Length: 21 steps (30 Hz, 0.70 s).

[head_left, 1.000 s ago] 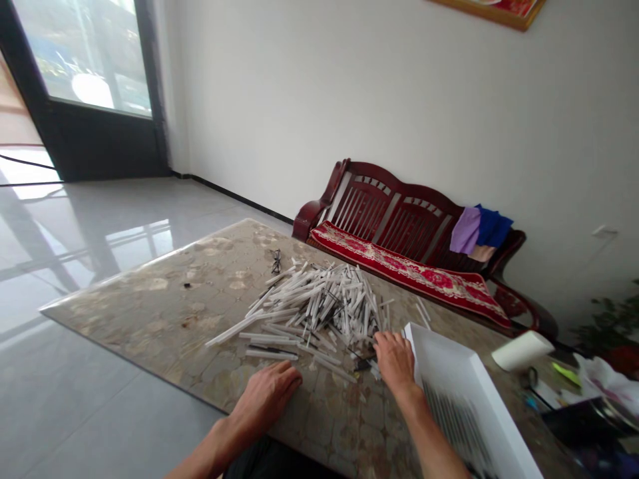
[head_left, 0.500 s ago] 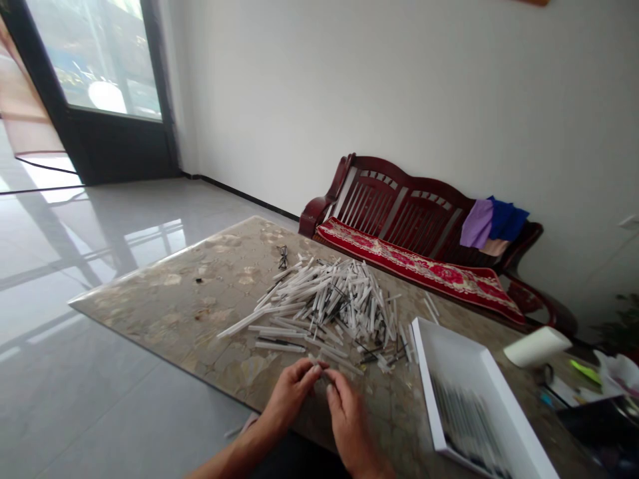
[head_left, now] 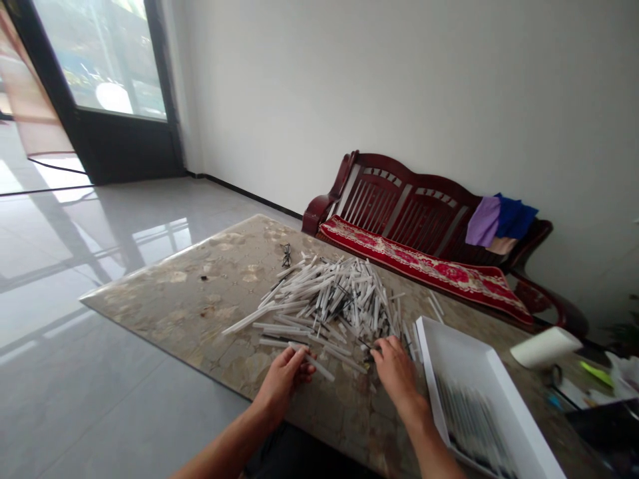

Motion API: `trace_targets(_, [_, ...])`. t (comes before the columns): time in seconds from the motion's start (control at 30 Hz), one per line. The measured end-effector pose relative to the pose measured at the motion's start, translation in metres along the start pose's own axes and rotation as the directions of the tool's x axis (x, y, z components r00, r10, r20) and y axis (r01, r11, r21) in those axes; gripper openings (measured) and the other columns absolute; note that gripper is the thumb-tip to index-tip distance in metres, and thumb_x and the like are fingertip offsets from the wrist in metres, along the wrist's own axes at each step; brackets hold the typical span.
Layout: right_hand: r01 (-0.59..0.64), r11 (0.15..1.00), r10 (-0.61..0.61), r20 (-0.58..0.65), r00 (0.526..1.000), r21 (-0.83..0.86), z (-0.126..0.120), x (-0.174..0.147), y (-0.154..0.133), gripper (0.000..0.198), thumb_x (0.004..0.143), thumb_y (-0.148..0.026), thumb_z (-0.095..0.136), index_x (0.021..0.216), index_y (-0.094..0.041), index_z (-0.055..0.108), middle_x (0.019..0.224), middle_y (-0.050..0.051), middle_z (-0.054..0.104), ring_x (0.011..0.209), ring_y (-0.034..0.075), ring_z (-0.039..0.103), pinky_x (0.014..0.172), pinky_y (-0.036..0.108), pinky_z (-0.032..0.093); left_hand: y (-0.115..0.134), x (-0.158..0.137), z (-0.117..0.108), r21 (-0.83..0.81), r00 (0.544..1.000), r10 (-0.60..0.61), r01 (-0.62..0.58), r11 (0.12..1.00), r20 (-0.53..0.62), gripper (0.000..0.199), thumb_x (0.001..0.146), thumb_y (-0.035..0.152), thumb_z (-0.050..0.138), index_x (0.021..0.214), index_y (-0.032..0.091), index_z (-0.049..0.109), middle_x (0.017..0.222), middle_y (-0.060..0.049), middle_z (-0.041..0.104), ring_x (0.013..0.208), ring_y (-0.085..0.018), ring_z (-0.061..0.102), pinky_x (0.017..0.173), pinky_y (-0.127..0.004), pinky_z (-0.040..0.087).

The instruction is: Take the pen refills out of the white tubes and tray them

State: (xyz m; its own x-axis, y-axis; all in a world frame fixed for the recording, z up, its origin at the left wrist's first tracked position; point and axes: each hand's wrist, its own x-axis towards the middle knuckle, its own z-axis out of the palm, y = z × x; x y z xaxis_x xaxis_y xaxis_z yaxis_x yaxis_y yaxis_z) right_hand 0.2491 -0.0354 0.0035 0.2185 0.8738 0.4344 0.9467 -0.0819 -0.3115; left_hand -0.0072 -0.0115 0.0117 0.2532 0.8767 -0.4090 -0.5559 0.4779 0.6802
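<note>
Tube [head_left: 323,368], whitish, lower ctr of frame, pinched btwn thumb & fingers of L hand [head_left: 284,379]; slants down toward frame R, in front of pile of tubes [head_left: 344,293], mid-frame on patterned worktop [head_left: 160,303]. R hand [head_left: 396,370], lower frame R of ctr, fingers curled at pile's near edge by dark thin piece [head_left: 363,343]; can't tell if gripping it. White open box [head_left: 456,342], lower R, beside R forearm, w/ row of thin rods [head_left: 474,419] inside. White roll [head_left: 545,347] near R edge, on worktop. Dark-red bench [head_left: 414,206] behind, R of ctr.
</note>
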Motion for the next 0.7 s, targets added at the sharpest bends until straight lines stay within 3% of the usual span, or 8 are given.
trace_targets(0.13, [0.048,0.999,-0.048,0.007,0.999,-0.002,0.006,0.005,0.002,0.026,0.097,-0.036,0.057,0.120,-0.024,0.061,0.128,0.007,0.060,0.105,0.019,0.062,0.089,0.039,0.054,0.001,-0.001,-0.001,-0.070,1.000,-0.021,0.019,0.997,-0.023,0.021,0.073,0.025,0.085,0.079,0.014,0.068,0.077,-0.003,0.073,0.058,-0.010,0.067,0.052,-0.017,0.054])
trace_targets(0.27, [0.100,0.995,-0.100,0.001,0.995,-0.007,-0.009,0.010,-0.003,0.019,0.099,-0.034,0.053,0.102,-0.022,0.067,0.103,0.007,0.068,0.089,0.018,0.064,0.082,0.035,0.054,0.004,0.000,0.001,-0.116,0.994,-0.046,0.034,0.993,-0.104,0.007,0.087,0.012,0.070,0.081,0.013,0.066,0.078,-0.005,0.075,0.057,-0.010,0.069,0.051,-0.016,0.056])
trace_targets(0.43, [0.238,0.961,-0.242,0.013,0.970,0.138,-0.038,-0.006,-0.039,0.019,0.099,-0.027,0.049,0.095,-0.023,0.067,0.089,0.004,0.070,0.085,0.019,0.064,0.081,0.031,0.048,0.008,0.002,0.005,-0.174,0.979,-0.077,0.044,0.984,-0.191,0.017,0.094,0.006,0.058,0.079,0.013,0.065,0.076,-0.005,0.075,0.051,-0.010,0.069,0.046,-0.015,0.056])
trace_targets(0.53, [0.218,0.939,-0.238,0.043,0.970,0.265,-0.047,-0.023,-0.061,0.018,0.098,-0.024,0.049,0.095,-0.024,0.067,0.085,0.002,0.069,0.082,0.018,0.064,0.076,0.028,0.048,0.011,0.001,0.006,-0.206,0.975,-0.080,0.037,0.978,-0.207,0.024,0.095,0.003,0.053,0.076,0.011,0.065,0.072,-0.005,0.074,0.048,-0.009,0.068,0.043,-0.015,0.055])
trace_targets(0.7, [0.184,0.932,-0.204,0.032,0.978,0.311,-0.052,-0.035,-0.072,0.018,0.097,-0.024,0.050,0.091,-0.024,0.067,0.081,0.001,0.069,0.079,0.018,0.064,0.072,0.028,0.047,0.012,-0.002,0.005,-0.227,0.974,-0.092,0.044,0.973,-0.205,0.026,0.096,0.002,0.051,0.076,0.010,0.065,0.070,-0.005,0.074,0.046,-0.009,0.068,0.043,-0.015,0.056])
